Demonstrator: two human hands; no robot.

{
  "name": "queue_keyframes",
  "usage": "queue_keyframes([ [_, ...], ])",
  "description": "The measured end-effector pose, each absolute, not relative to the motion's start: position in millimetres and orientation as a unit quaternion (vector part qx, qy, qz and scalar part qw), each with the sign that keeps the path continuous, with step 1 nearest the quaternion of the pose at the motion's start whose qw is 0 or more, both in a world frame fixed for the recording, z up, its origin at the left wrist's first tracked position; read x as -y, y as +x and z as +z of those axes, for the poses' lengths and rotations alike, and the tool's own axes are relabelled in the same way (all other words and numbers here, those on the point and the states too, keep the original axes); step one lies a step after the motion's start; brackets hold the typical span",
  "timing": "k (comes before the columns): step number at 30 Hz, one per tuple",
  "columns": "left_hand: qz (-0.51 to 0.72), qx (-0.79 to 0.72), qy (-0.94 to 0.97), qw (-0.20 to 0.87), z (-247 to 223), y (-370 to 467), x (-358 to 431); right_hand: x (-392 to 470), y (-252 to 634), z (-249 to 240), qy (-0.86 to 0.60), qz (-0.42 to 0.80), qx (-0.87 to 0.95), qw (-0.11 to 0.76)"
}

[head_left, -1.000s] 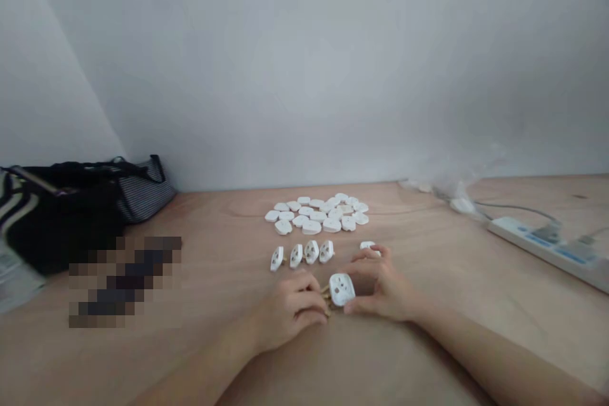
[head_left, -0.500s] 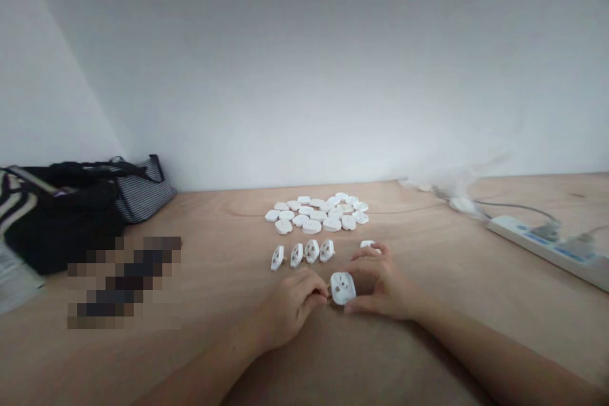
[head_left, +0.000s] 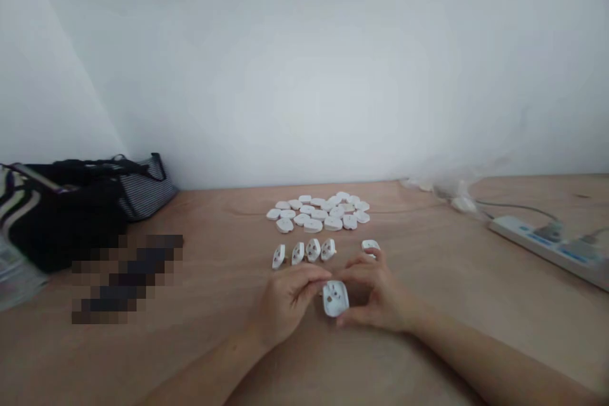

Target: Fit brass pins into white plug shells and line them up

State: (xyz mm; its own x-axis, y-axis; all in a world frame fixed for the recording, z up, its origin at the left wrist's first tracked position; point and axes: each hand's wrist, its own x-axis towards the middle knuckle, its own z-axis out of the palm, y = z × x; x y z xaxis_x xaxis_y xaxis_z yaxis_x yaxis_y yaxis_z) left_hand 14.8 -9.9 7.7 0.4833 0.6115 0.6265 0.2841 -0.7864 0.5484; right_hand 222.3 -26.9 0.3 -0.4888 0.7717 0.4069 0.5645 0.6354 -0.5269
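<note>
A white plug base (head_left: 335,298), its open inner side with pin slots turned toward me, is held just above the table between both hands. My right hand (head_left: 380,295) grips it from the right, thumb at the lower edge and fingers at the upper edge. My left hand (head_left: 290,295) is closed in a pinch at its upper left edge; exactly what the fingertips hold there is partly hidden. Beyond my hands stand several similar plug bases (head_left: 313,250) in a row, on edge. Another white plug piece (head_left: 370,245) lies just past my right fingers.
Farther back lies a cluster of white plug covers (head_left: 313,226). On the right are a power strip (head_left: 547,241) with plugs in it and a crumpled clear plastic bag (head_left: 459,193). Black bags (head_left: 71,216) and a pixelated dark object (head_left: 128,279) occupy the left of the wooden table (head_left: 214,254).
The held plug base has moved slightly left and toward me, and tilted. My left fingertips have shifted from its pin side to its upper edge. The row of plug bases stays put.
</note>
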Motion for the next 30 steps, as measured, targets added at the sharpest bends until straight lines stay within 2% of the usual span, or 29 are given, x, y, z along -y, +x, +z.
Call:
queue_keyframes([
  [9,0.439,-0.23,0.839,0.223,3,19,10,26,221,-5,-0.377,0.125,0.848,0.352],
  [16,0.446,-0.274,0.829,0.199,3,19,11,29,220,-4,-0.37,0.118,0.846,0.365],
  [21,0.4,-0.261,0.87,0.123,5,13,9,29,220,-3,-0.369,0.11,0.842,0.378],
  [30,0.316,-0.29,0.887,0.169,13,5,11,26,220,-6,-0.378,0.1,0.837,0.383],
])
